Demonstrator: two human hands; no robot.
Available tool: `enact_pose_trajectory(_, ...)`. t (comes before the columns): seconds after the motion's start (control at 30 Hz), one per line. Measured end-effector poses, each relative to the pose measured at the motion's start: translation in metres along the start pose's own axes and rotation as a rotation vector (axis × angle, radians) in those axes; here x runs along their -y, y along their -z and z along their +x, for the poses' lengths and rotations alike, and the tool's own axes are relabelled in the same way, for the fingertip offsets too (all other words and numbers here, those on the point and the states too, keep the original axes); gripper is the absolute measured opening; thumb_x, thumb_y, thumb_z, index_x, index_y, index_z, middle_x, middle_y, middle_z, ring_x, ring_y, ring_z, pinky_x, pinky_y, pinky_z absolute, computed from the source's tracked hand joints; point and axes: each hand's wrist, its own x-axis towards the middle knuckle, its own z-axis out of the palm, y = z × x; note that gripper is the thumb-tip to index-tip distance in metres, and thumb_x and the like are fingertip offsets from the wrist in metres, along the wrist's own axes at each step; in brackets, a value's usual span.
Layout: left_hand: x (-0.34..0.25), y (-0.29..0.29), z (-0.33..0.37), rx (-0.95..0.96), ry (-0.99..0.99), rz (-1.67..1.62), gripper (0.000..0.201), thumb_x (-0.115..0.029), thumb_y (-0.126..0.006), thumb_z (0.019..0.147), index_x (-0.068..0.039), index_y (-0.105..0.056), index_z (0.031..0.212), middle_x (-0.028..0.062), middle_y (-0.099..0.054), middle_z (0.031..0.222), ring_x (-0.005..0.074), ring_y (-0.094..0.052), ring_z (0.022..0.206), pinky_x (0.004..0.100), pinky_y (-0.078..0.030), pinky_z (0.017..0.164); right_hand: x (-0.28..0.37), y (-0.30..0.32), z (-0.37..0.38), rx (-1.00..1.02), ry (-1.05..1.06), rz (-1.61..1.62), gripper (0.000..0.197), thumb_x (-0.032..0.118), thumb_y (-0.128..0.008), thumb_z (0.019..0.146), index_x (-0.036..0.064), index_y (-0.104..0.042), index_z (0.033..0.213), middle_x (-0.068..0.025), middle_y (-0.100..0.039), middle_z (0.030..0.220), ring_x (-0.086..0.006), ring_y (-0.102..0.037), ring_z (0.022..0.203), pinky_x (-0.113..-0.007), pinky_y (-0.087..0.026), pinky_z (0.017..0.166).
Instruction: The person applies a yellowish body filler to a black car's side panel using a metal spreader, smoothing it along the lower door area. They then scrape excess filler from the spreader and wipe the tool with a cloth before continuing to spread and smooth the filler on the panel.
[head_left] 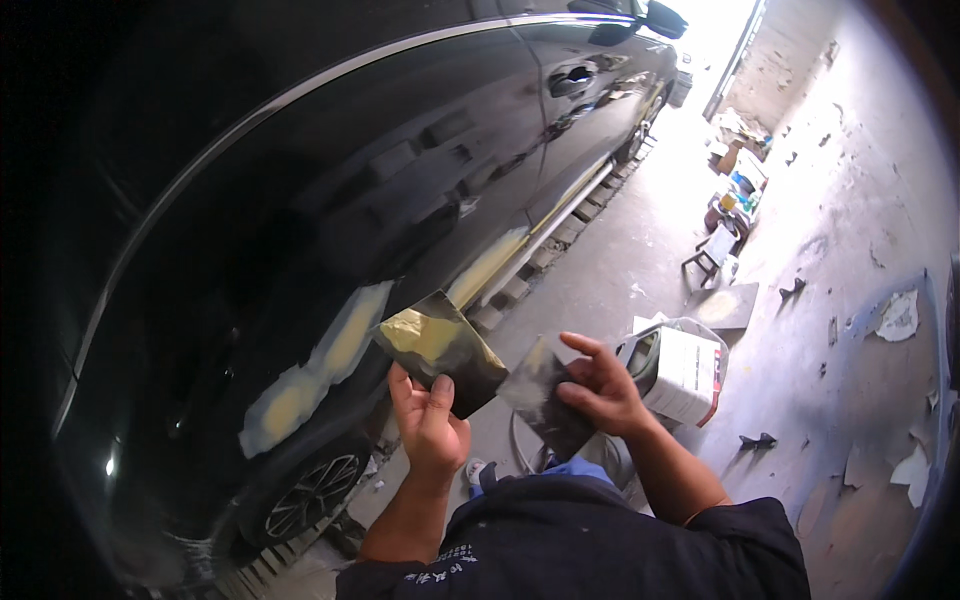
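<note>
Grey floor [610, 275] beside the dark car [330, 200]: my left hand [430, 425] pinches a left-slanting board [470, 372], yellow paste [425, 336] toward its far end; my right hand [605, 395] pinches a flat plate [543, 395] just right.

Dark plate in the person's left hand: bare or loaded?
Loaded: yellow paste covers part of the dark plate held in the left hand; some of its face shows dark.

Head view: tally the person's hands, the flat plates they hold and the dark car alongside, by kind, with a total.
Hands: 2 (left hand, right hand)
Plates: 2 (left plate, right plate)
Car: 1
Total: 5
</note>
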Motion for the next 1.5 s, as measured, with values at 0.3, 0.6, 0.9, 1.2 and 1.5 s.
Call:
enact_pose_trajectory(0.3,0.060,-0.041,0.002,0.278,0.057,0.048,0.046,0.000,-0.051,0.097,-0.002,-0.040,0.142,0.0114,-0.050,0.137,0.0203,-0.047,0.127,0.0363,-0.033,0.111,0.023,0.054,0.015,-0.070,-0.019,-0.281,0.061,0.002,-0.066,0.089,0.0035,-0.036,0.143,-0.0056,-0.061,0.080,-0.0103,-0.056,0.076,-0.026,-0.047,0.071)
enact_pose_trajectory(0.6,0.066,-0.049,0.007,0.388,0.136,0.623,0.049,0.001,-0.049,0.097,-0.001,-0.038,0.145,0.0107,-0.051,0.138,0.0194,-0.049,0.125,0.0345,-0.034,0.109,0.018,0.107,0.035,0.051,-0.004,-0.220,0.064,0.000,-0.067,0.087,0.0069,-0.038,0.143,-0.0076,-0.065,0.083,-0.0125,-0.059,0.077,-0.029,-0.049,0.073)
enact_pose_trajectory(0.9,0.069,-0.048,-0.035,0.178,0.220,0.610,0.052,0.006,-0.053,0.093,-0.003,-0.043,0.143,0.0047,-0.053,0.127,0.0095,-0.052,0.111,0.0229,-0.041,0.093,0.018,0.096,0.058,0.245,-0.021,-0.164,0.063,-0.002,-0.066,0.086,0.0044,-0.038,0.142,-0.0064,-0.062,0.079,-0.0100,-0.055,0.073,-0.026,-0.046,0.067)
enact_pose_trajectory(1.2,0.012,-0.007,-0.074,-0.032,-0.074,0.496,0.058,0.007,-0.050,0.091,0.000,-0.034,0.147,0.0056,-0.054,0.127,0.0127,-0.053,0.111,0.0266,-0.042,0.095,0.010,-0.005,0.046,0.366,-0.106,-0.214,0.059,0.002,-0.067,0.087,0.0048,-0.042,0.140,-0.0087,-0.064,0.087,-0.0116,-0.055,0.078,-0.027,-0.046,0.071)
enact_pose_trajectory(1.5,-0.052,0.073,-0.130,-0.097,-0.209,0.459,0.061,0.012,-0.043,0.089,0.000,-0.031,0.148,0.0088,-0.052,0.133,0.0147,-0.050,0.120,0.0280,-0.037,0.103,0.006,-0.145,0.033,0.475,-0.225,-0.168,0.055,0.005,-0.066,0.089,0.0048,-0.043,0.139,-0.0057,-0.061,0.085,-0.0110,-0.057,0.080,-0.027,-0.047,0.073)
